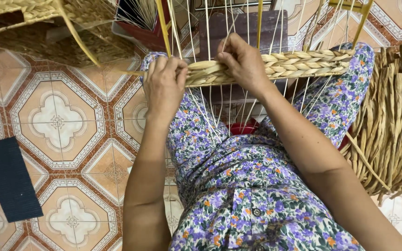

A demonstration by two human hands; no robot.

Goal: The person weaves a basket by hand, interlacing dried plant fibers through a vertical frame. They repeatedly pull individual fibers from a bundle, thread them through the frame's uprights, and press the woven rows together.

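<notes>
Both hands, left hand (164,83) and right hand (242,59), are pinching the flat band of braided straw-coloured fibre (275,68) between them, where thin white upright stakes (209,108) risk slipping or bending under uneven pull.

Position: your one camera sits on your head, above your lap as you sit.
Direction: it looks steeply down and slightly forward, past your forearms to the tiled floor (66,121).
Nearness: close; your arms fill the lower frame, and your left hand (164,86) and right hand (244,62) sit high in it.
Overlap: none, since you have a single view.
</notes>
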